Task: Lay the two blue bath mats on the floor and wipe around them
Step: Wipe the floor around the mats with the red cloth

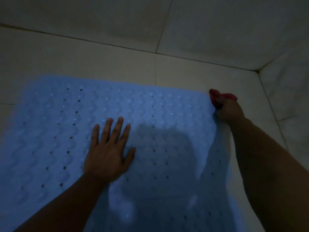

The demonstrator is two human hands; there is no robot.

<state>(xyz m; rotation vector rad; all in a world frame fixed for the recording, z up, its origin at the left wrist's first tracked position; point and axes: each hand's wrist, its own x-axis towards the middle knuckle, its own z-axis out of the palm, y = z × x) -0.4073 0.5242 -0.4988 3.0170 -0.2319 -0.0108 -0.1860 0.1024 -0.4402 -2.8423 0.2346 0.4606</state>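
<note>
Left hand (107,153): I see it flat, palm down, fingers straight and spread, pressing on the blue bath mat (55,131); forearm reaches in from lower left.
Right hand (227,111): I see it curled tight around a red cloth (217,98) at the mat's far right corner; forearm stretches in from lower right.
Mat: lies on the floor tiles (100,59), bumpy and dotted with holes, right edge rippled.
Second mat: I cannot tell.
Surroundings: dim tiled walls (234,30) meet in a corner beyond the cloth.

We saw a light-blue perforated rubber bath mat (66,131) lying flat; a crumpled red cloth (217,97) touched its far right corner.
</note>
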